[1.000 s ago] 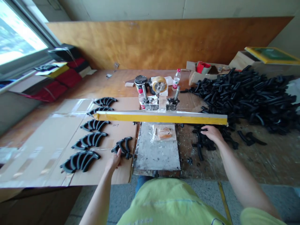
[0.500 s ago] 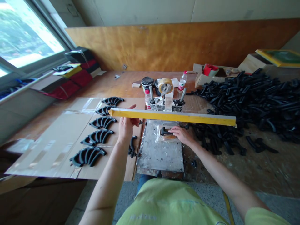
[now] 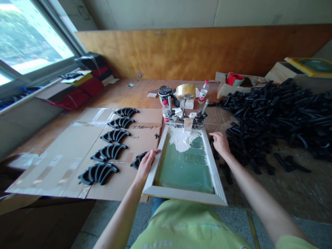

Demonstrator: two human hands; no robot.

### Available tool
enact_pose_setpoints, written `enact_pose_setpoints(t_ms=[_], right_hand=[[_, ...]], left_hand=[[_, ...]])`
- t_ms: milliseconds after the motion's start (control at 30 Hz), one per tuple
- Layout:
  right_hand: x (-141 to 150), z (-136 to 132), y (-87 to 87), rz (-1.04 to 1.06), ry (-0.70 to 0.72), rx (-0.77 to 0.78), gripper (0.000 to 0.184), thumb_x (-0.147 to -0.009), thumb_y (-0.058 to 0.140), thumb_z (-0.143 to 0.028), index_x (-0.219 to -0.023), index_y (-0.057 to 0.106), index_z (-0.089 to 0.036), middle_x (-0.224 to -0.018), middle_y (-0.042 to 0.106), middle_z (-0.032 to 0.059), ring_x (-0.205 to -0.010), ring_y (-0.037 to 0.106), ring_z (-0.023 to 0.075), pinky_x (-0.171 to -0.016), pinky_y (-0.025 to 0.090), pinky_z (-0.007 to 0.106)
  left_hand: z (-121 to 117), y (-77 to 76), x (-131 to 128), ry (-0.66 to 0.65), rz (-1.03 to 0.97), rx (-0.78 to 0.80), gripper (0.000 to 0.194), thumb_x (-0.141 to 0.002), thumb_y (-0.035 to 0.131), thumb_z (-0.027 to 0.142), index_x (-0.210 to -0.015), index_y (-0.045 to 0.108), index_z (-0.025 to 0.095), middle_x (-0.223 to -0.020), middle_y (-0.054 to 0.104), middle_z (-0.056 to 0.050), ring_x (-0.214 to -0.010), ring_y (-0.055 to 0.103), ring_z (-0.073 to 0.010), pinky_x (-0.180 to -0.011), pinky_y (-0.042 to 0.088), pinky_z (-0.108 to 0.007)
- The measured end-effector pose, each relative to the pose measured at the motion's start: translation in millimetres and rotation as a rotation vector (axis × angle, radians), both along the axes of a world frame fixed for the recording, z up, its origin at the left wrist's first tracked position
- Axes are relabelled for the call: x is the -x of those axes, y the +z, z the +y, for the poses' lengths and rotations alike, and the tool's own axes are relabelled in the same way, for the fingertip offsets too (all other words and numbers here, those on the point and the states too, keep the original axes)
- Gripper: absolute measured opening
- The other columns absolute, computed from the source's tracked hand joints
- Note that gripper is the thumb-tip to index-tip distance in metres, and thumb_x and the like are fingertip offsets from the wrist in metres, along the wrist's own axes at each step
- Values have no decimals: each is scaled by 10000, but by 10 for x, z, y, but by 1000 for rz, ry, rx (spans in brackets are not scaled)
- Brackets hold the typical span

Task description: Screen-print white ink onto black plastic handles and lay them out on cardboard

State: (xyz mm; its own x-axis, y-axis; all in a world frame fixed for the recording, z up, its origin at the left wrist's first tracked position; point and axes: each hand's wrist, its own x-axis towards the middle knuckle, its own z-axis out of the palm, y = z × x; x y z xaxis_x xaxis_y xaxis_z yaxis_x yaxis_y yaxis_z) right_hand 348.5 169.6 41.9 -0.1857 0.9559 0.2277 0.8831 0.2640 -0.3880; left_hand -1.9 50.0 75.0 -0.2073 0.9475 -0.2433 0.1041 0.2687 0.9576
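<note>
A screen printing frame (image 3: 151,181) lies lowered over the metal base, with pale rails and green mesh (image 3: 181,173). White ink (image 3: 181,141) is smeared across the mesh's far end, where a tan scraper (image 3: 188,123) stands. My left hand (image 3: 147,164) is closed at the left rail, its index finger reaching over the edge. Beyond the right rail, my right hand (image 3: 221,143) holds nothing I can see; its index finger points out and the others bend. Nearest to it is the heap of curved black plastic parts (image 3: 259,117). The frame hides the base and the part on it.
Fanned rows of black parts (image 3: 98,173) lie on a cardboard sheet (image 3: 62,159) at left. Behind the hinge clamp (image 3: 177,121) are a tape roll (image 3: 185,91), a black tub (image 3: 164,92) and bottles (image 3: 203,91). A cardboard box (image 3: 225,89) stands at the back right.
The frame has swung down from its raised, edge-on position to lie flat. My left hand came down and nearer with it. My right hand left the black part on the base and moved right.
</note>
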Motion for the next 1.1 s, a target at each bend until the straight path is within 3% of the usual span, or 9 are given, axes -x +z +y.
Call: enact_pose_setpoints(t_ms=[133,200,267,400,533,633,833,933,1100], right_hand=[[441,326,256,58,69,-240,481,-841,586,-214,-1312,498,-168,-1316,468,154,-1181,492,277,-999,421,422],[747,434,320,-34,202,-202,478,-803,635,-200,-1267,523,-170,-1258,518,141,-1140,509,271,-944,445,388],[983,461,319,-155,253,-77,300,-809,620,-179,-1108,599,-164,-1058,616,119,-1022,554,259,-863,459,356],[1129,206,215,-289,321,34,76,-837,563,-153,-890,618,-150,-896,649,120,-919,561,241,-798,426,318],[996,-172,229,-290,610,-8,150,-807,512,-70,-855,620,-161,-871,646,85,-909,550,220,-725,399,289],[910,-227,327,-260,766,35,147,-796,524,-73,-808,624,-180,-834,646,48,-864,553,194,-671,373,268],[961,-207,209,-219,578,-68,140,-840,519,-112,-865,643,-171,-874,645,71,-898,536,209,-703,376,281],[954,-310,116,-215,657,-96,173,-843,504,-88,-908,646,-163,-910,643,80,-932,530,216,-748,396,292],[1026,-4,300,-76,503,-59,243,-859,609,-220,-1101,631,-221,-952,627,36,-858,572,180,-729,430,273]], left_hand=[[-73,-558,5,-49,-133,101,758,-747,633,577,-1390,456,214,-839,682,-29,-674,609,-165,-620,485,-254],[-57,-737,-3,-38,-98,99,761,-750,645,549,-1399,445,206,-833,679,-30,-693,616,-161,-637,487,-251],[-42,-822,-6,-27,-64,94,715,-757,642,539,-1367,489,199,-857,684,-39,-731,625,-168,-663,490,-254],[-49,-825,-3,-21,-75,94,637,-777,626,532,-1317,545,203,-984,702,-59,-848,644,-188,-744,494,-262],[-64,-815,-6,-20,-93,103,648,-775,625,537,-1324,540,204,-1084,693,-75,-884,653,-198,-749,500,-269],[-66,-817,-12,-22,-67,119,671,-773,617,554,-1336,528,202,-1112,688,-76,-883,654,-198,-757,499,-274],[-69,-752,-20,-30,-61,131,701,-785,590,578,-1351,501,173,-1051,702,-89,-850,653,-198,-751,498,-284],[-61,-706,-17,-23,-102,149,737,-750,629,580,-1343,501,163,-995,709,-87,-772,656,-188,-696,504,-279],[-55,-487,7,-47,-148,163,751,-733,660,561,-1350,486,171,-844,699,-53,-669,633,-171,-604,490,-261]])
